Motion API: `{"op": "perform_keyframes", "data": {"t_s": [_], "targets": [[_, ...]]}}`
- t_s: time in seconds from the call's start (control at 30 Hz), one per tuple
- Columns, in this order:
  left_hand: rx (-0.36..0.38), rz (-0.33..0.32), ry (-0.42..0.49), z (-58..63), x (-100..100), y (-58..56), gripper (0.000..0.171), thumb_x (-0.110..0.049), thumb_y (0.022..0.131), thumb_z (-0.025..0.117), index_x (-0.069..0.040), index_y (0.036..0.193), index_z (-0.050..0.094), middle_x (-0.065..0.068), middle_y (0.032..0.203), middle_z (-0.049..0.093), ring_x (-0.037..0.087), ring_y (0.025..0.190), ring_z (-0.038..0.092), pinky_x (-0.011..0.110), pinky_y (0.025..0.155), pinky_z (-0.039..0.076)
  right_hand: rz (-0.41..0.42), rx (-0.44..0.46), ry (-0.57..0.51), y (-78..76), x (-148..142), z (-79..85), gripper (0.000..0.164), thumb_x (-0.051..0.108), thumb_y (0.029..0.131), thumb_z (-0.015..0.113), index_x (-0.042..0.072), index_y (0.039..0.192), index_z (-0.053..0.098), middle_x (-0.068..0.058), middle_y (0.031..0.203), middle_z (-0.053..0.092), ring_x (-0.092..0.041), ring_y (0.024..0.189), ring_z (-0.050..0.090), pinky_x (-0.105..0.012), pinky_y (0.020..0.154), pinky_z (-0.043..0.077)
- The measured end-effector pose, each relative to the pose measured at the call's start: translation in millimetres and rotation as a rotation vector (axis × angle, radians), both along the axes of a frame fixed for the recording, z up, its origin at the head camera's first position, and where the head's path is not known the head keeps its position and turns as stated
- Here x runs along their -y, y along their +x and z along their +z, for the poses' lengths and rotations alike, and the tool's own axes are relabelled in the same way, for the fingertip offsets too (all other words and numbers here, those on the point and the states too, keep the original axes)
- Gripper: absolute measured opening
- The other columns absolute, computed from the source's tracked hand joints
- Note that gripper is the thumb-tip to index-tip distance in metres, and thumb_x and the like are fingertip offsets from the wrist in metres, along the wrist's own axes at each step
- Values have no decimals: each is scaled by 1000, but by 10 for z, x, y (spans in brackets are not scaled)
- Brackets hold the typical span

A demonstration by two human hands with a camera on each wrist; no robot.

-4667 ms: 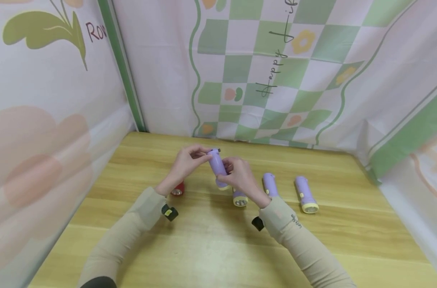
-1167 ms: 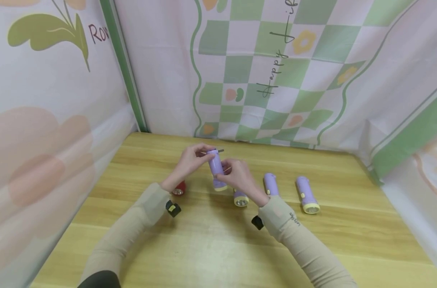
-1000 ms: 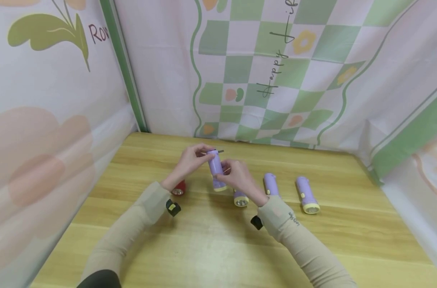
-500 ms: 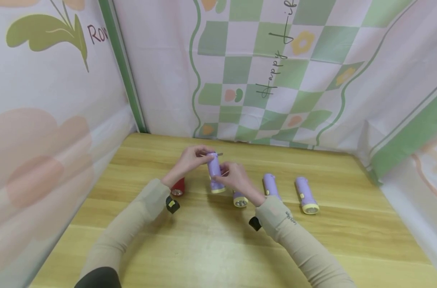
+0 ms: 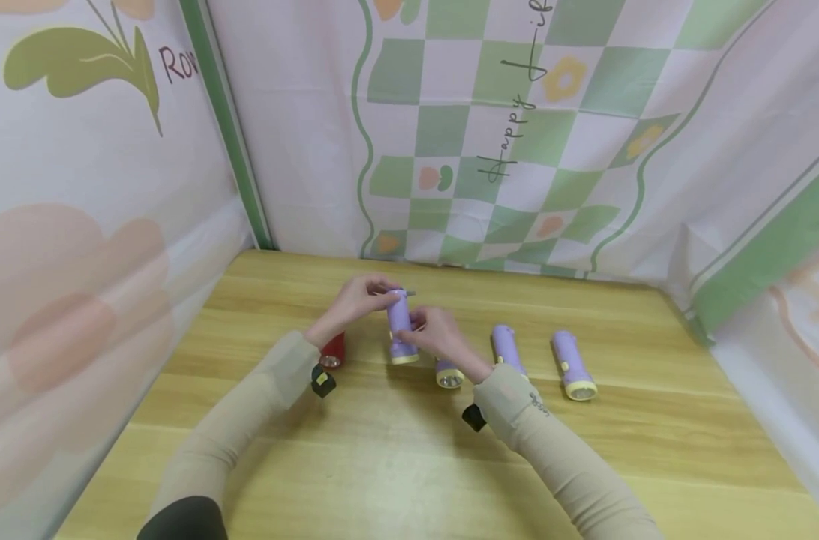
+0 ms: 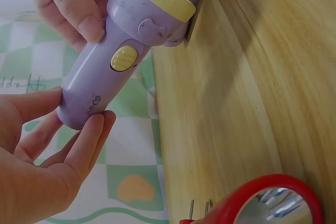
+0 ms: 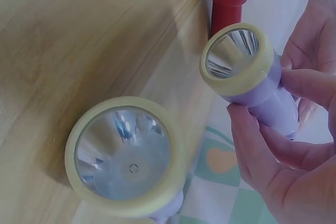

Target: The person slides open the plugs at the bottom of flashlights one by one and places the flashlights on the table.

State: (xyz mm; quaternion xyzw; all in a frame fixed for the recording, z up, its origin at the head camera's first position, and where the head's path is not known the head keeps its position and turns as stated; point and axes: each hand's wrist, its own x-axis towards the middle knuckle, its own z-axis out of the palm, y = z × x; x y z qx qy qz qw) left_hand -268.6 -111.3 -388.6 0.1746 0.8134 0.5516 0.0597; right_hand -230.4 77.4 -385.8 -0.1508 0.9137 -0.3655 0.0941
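Observation:
Both hands hold a purple flashlight (image 5: 399,322) with a cream rim above the table, lens end toward me. My left hand (image 5: 357,304) pinches its tail end. My right hand (image 5: 439,334) grips it near the head, thumb and fingers on opposite sides. A short grey piece (image 5: 411,293) sticks out to the right at the tail. In the left wrist view a cream slide switch (image 6: 124,58) shows on the body, free of fingers. Below my right hand lies another purple flashlight (image 5: 448,374), partly hidden. Near my left wrist is a red flashlight (image 5: 332,351), partly covered.
Two more purple flashlights, one (image 5: 507,349) partly behind the right sleeve and one (image 5: 573,366) farther right, lie on the wooden table (image 5: 396,465). Thin metal pins (image 6: 191,209) show beside the red flashlight in the left wrist view. A patterned curtain (image 5: 450,127) hangs behind the table.
Since the earliest frame, the grey piece at the tail shows longer. The held flashlight has shifted slightly left and toward me and stands less slanted; both hands keep their hold.

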Motion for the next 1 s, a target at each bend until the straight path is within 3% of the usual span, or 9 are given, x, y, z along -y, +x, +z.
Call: {"op": "perform_keyframes", "data": {"t_s": [0.3,0.63,1.0], "targets": [[34,6,-54,-40,7,-38,30,-13,94,66,2,119,66,24,120,69,34,109,68,37,89,61,-35,37,41,-23,48,-45,35,26,88,73,0,112,70,-15,102,75,-17,77,69,-21,63,54],[84,-9,-42,-77,-6,-87,30,-13,94,65,4,119,66,26,122,67,37,114,66,46,94,58,-39,52,90,-26,68,-57,38,32,89,72,2,112,70,-13,100,77,-14,69,67,-18,60,48],[137,-14,-96,-134,-17,-133,28,-12,94,65,2,118,67,24,124,67,35,114,66,39,92,60,-46,160,-11,-46,92,-144,31,24,89,72,-2,106,70,-16,95,75,-22,73,69,-30,66,60]]}}
